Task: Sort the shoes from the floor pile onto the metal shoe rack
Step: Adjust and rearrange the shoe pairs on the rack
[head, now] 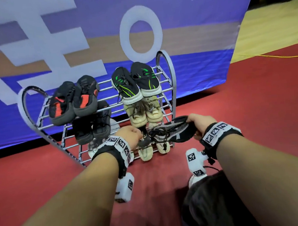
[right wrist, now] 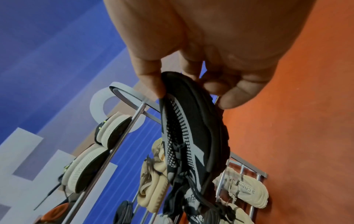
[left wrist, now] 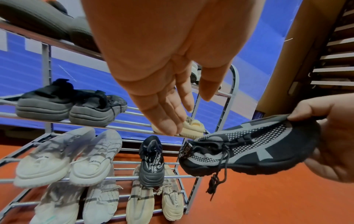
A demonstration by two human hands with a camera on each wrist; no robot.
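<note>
My right hand (head: 199, 122) grips a black-and-grey knit shoe (head: 172, 130) by its toe, thumb on top and fingers under the sole, and holds it in the air in front of the rack's lower right. Its laces dangle. The same shoe (left wrist: 249, 148) shows in the left wrist view and hangs heel-down in the right wrist view (right wrist: 191, 136). A matching black-and-grey shoe (left wrist: 151, 160) stands alone on a lower shelf of the metal shoe rack (head: 170, 72). My left hand (left wrist: 172, 106) hovers before that shelf with straight fingers, holding nothing.
Black-and-red shoes (head: 72, 101) and black-and-green shoes (head: 135, 81) fill the top shelf. Beige (head: 144, 111), black (head: 92, 128) and white (left wrist: 67, 156) pairs sit lower. A blue banner (head: 192, 38) hangs behind. Red floor (head: 250, 96) stretches right, crossed by a yellow cable (head: 274, 55). A dark shape (head: 205, 203) lies nearest me.
</note>
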